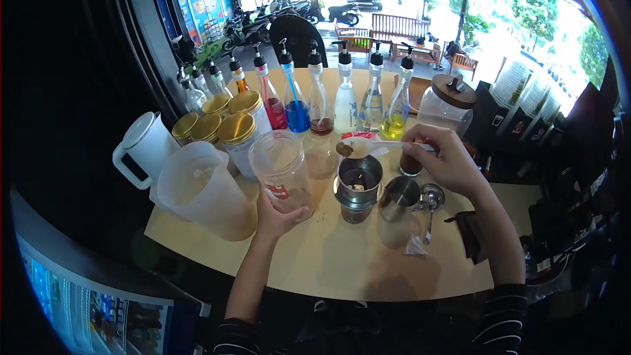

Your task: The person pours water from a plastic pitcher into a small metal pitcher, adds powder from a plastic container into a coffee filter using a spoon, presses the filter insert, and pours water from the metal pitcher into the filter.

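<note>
My left hand (279,215) is wrapped around the lower part of a transparent plastic jar (279,158) with a red label. Its mouth is uncovered, and some brown residue shows near the bottom. Between the fingers of my right hand (445,158) is a white plastic spoon (365,147), with a clump of brown powder (344,150) in its bowl. The spoon hovers over a metal drip filter (359,172), which sits upright on a small vessel. A little brown and pale matter shows inside the filter. Just right of it stands a metal cup (399,200).
Pump bottles of coloured syrup (298,108) line the table's back. Gold-lidded jars (238,130), a frosted pitcher (209,197) and a white jug (143,148) stand left. A metal spoon (429,220), wooden-lidded jar (447,108) and dark pouch (470,236) are right.
</note>
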